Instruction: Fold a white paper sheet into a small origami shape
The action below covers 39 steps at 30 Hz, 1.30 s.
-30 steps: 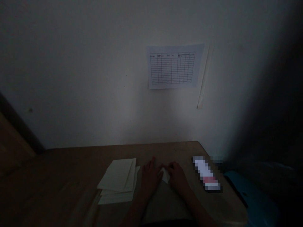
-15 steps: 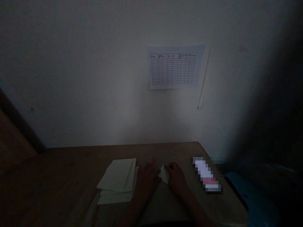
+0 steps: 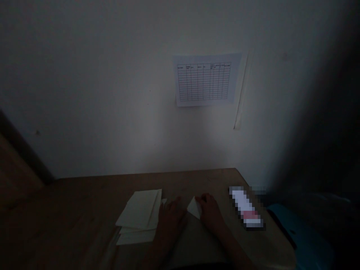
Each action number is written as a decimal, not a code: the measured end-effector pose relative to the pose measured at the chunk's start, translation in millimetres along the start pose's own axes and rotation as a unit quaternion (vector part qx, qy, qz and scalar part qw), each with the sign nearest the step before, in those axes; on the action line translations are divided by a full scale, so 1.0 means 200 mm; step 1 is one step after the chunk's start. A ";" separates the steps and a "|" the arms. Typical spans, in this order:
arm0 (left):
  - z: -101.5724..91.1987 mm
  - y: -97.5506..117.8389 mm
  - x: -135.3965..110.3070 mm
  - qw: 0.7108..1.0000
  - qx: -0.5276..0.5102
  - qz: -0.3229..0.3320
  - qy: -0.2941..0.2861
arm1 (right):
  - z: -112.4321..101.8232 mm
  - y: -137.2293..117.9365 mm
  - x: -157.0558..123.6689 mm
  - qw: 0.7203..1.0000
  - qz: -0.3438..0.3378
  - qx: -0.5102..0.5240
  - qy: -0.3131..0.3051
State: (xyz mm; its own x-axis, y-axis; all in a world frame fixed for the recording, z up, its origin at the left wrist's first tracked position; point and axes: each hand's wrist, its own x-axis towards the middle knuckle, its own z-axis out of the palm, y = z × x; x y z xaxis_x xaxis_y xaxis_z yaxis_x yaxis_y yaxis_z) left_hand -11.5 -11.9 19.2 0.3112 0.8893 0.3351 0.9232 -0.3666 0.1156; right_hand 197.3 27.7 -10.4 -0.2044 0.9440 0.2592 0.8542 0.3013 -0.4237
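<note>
A small piece of folded white paper [image 3: 194, 208] with a pointed top lies on the wooden table. My right hand [image 3: 209, 210] has its fingers curled over the right side of this paper, gripping it. To the left, my left hand [image 3: 172, 216] rests low over the table with its fingers stretched out and holds nothing. Its thumb side is near the folded paper's left corner, apart from it by a little. Beside my left hand is a stack of white paper sheets [image 3: 139, 210], partly covered by that hand. Dim light hides finger details.
The wooden table [image 3: 92, 195] meets a pale wall [image 3: 112, 93], where a printed chart sheet [image 3: 204, 82] hangs. A blurred-out phone-like object [image 3: 244, 206] lies near the table's right edge. Beyond that edge is a blue chair-like object [image 3: 300, 232].
My left hand has drawn back leftward from the folded paper, so more of the paper shows. My right hand stays on it in nearly the same place.
</note>
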 end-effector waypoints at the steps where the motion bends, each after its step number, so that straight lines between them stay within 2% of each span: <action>1: 0.00 0.01 0.02 1.000 -0.003 -0.006 0.003 | 0.00 0.00 0.00 1.000 0.001 -0.002 -0.001; 6: 0.07 0.10 0.17 0.999 0.003 -0.038 0.003 | 0.00 -0.02 -0.02 1.000 0.000 -0.011 -0.009; 10: 0.14 0.15 0.22 0.999 0.028 -0.028 -0.029 | 0.01 -0.01 -0.02 1.000 0.000 -0.006 0.006; 14: 0.15 0.15 0.21 0.998 0.050 -0.028 -0.027 | 0.00 -0.01 0.00 1.000 -0.001 -0.013 0.003; 19: 0.15 0.14 0.19 0.998 0.063 -0.028 -0.005 | -0.07 -0.01 0.00 1.000 -0.008 -0.026 -0.013; 24: 0.13 0.16 0.19 0.998 0.047 -0.039 -0.005 | -0.13 0.03 -0.07 0.998 -0.004 -0.057 -0.015; 29: 0.12 0.16 0.19 0.999 0.032 -0.043 -0.009 | -0.13 0.09 -0.15 0.997 0.013 -0.081 -0.007; 39: 0.21 0.13 0.18 0.999 0.005 -0.051 -0.006 | -0.15 0.09 -0.18 0.997 0.020 -0.071 -0.009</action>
State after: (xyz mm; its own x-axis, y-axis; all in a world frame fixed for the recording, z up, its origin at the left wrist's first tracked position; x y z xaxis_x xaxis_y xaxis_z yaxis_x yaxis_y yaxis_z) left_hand 34.1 22.3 -3.8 0.2179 0.9249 0.3116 0.9526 -0.2711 0.1385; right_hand 235.4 -5.6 -1.3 -0.1764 0.9573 0.2291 0.9208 0.2427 -0.3053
